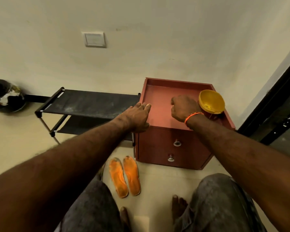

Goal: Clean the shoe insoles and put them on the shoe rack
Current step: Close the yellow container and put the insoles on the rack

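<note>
The fingers of the left hand [135,118] are straight and close together, and they rest flat on the left edge of the red cabinet [159,113]. The right hand [184,107] is above the cabinet top with its fingers curled under; I cannot tell if they hold something. Just beside its wrist a yellow bowl [211,101] stands on the cabinet. The two orange insoles [124,176] lie side by side on the floor, in front of the cabinet. The black shoe rack [89,104] stands to the cabinet's left.
</note>
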